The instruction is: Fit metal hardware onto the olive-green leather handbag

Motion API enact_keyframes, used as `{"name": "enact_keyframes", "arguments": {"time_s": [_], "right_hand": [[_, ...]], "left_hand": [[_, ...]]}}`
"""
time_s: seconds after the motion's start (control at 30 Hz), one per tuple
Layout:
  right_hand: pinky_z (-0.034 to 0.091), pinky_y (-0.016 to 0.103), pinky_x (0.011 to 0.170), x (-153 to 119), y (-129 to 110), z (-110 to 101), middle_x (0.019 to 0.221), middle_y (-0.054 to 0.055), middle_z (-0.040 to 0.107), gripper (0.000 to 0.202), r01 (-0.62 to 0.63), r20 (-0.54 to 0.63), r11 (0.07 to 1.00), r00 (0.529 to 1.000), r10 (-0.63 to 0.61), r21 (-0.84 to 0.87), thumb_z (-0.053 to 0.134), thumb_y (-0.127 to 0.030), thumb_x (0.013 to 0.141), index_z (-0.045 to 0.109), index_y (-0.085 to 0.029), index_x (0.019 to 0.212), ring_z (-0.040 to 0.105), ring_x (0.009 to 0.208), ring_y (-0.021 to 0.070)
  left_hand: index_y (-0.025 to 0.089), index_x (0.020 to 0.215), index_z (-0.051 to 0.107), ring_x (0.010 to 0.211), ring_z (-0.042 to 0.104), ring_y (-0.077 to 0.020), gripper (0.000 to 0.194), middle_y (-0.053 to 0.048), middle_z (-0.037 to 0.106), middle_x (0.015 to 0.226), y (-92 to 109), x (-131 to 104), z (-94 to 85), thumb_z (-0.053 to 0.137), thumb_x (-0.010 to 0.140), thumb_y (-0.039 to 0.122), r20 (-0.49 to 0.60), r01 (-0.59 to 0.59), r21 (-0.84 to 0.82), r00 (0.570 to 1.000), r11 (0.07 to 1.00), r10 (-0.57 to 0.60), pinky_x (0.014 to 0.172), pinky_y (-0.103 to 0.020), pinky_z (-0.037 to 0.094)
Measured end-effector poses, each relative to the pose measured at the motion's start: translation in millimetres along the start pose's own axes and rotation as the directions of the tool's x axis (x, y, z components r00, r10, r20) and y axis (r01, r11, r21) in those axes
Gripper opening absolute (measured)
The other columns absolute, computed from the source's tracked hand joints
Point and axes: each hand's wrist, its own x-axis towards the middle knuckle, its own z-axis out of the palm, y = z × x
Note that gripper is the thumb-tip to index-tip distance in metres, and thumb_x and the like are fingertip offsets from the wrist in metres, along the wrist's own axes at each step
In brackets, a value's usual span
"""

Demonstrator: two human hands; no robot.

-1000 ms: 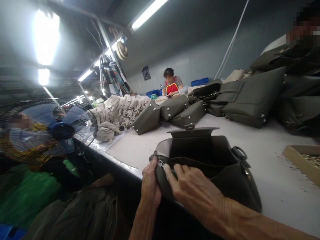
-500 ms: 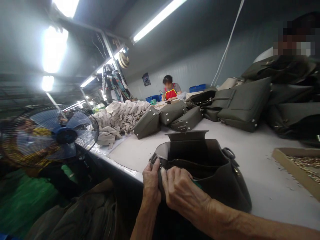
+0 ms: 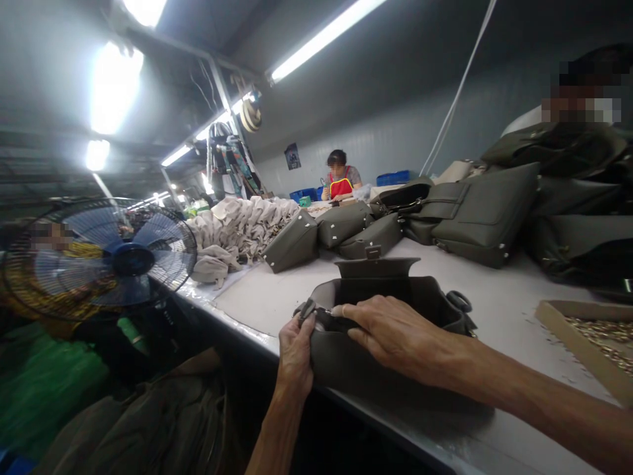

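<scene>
Head view: an open olive-green handbag [image 3: 376,330] is being held at the near edge of the white bench [image 3: 494,310], its flap [image 3: 378,266] standing up behind the mouth. The bag's left corner is being gripped by the left hand [image 3: 295,353], with the fingers closed over the front wall and the thumb pressed near a small metal fitting [image 3: 309,309] at the rim. The right hand [image 3: 395,333] is being laid across the bag's top edge, its fingers bent and pressed together over the rim; whether anything is being pinched beneath them cannot be told. A ring [image 3: 461,301] is being shown at the bag's right end.

Further along the bench, a row of finished olive bags [image 3: 341,227] is being kept beside a heap of beige fabric pieces [image 3: 237,227]. A larger stack of dark bags [image 3: 499,208] is being piled to the right, and a shallow cardboard tray [image 3: 583,333] of small metal parts is being kept at the right edge. A blue fan [image 3: 106,257] is seen standing to the left, off the bench. A person in a red apron [image 3: 340,178] is being seen seated at the far end, and another person [image 3: 578,99] is partly being shown behind the stack on the right.
</scene>
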Motion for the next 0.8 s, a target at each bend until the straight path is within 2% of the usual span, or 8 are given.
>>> {"name": "enact_keyframes", "arguments": {"time_s": [0.07, 0.2, 0.43, 0.53, 0.67, 0.8], "right_hand": [[0.043, 0.032, 0.084, -0.4, 3.0, -0.8, 0.106, 0.006, 0.062, 0.034, 0.031, -0.023, 0.999, 0.999, -0.031, 0.021, 0.063, -0.013, 0.093, 0.057, -0.019, 0.126, 0.058, 0.097, 0.0236], [0.045, 0.032, 0.085, 1.7, 4.2, 0.1, 0.109, 0.006, 0.061, 0.034, 0.029, 0.022, 1.000, 0.999, -0.029, -0.010, 0.066, -0.011, 0.093, 0.057, -0.018, 0.126, 0.058, 0.099, 0.0239], [0.043, 0.029, 0.070, 7.6, 2.5, -2.6, 0.099, 0.005, 0.062, 0.028, 0.044, 0.080, 0.995, 0.996, -0.037, -0.087, 0.063, -0.013, 0.095, 0.059, -0.020, 0.123, 0.059, 0.087, 0.0219], [0.039, 0.029, 0.062, 9.1, 5.2, 2.5, 0.096, 0.003, 0.061, 0.029, 0.076, 0.043, 0.989, 0.997, -0.071, -0.128, 0.063, -0.014, 0.094, 0.059, -0.021, 0.122, 0.059, 0.081, 0.0213], [0.031, 0.030, 0.051, 11.1, 4.5, 8.8, 0.085, 0.003, 0.061, 0.023, 0.097, -0.008, 0.971, 0.995, -0.101, -0.217, 0.063, -0.013, 0.091, 0.063, -0.020, 0.112, 0.059, 0.069, 0.0216], [0.033, 0.031, 0.050, 11.8, -6.1, 2.6, 0.084, 0.004, 0.061, 0.026, 0.111, 0.050, 0.958, 0.994, -0.102, -0.266, 0.063, -0.007, 0.088, 0.063, -0.016, 0.113, 0.060, 0.067, 0.0223]], "left_hand": [[0.012, 0.090, 0.065, 0.054, 0.057, -0.0100, 0.043, -0.003, 0.065, 0.070, 0.2, 0.7, 0.1, 0.082, 0.063, 0.041, 0.004, 0.002, -0.007, 1.000, 1.000, -0.002, 0.053, -0.017, 0.044], [0.012, 0.091, 0.064, 0.055, 0.057, -0.0100, 0.043, -0.003, 0.065, 0.071, 0.5, 1.6, 0.0, 0.082, 0.064, 0.040, 0.006, 0.005, -0.021, 1.000, 1.000, -0.005, 0.055, -0.017, 0.045], [0.013, 0.093, 0.062, 0.061, 0.059, -0.0110, 0.043, -0.001, 0.063, 0.074, -1.5, 2.5, -1.4, 0.081, 0.063, 0.038, -0.006, -0.012, -0.033, 1.000, 0.999, 0.011, 0.057, -0.017, 0.044], [0.014, 0.091, 0.062, 0.064, 0.060, -0.0120, 0.041, 0.000, 0.062, 0.071, -1.3, 3.1, -0.3, 0.081, 0.063, 0.037, -0.015, -0.011, -0.027, 1.000, 1.000, 0.010, 0.059, -0.017, 0.044], [0.013, 0.089, 0.061, 0.063, 0.060, -0.0129, 0.042, 0.000, 0.062, 0.070, -1.2, 3.6, 1.4, 0.081, 0.061, 0.037, -0.036, -0.017, -0.010, 0.999, 1.000, 0.017, 0.058, -0.018, 0.043], [0.014, 0.087, 0.059, 0.060, 0.057, -0.0110, 0.039, 0.001, 0.062, 0.070, -3.1, 3.6, 2.3, 0.079, 0.062, 0.038, -0.042, -0.042, 0.015, 0.998, 0.999, 0.043, 0.056, -0.017, 0.042]]}}
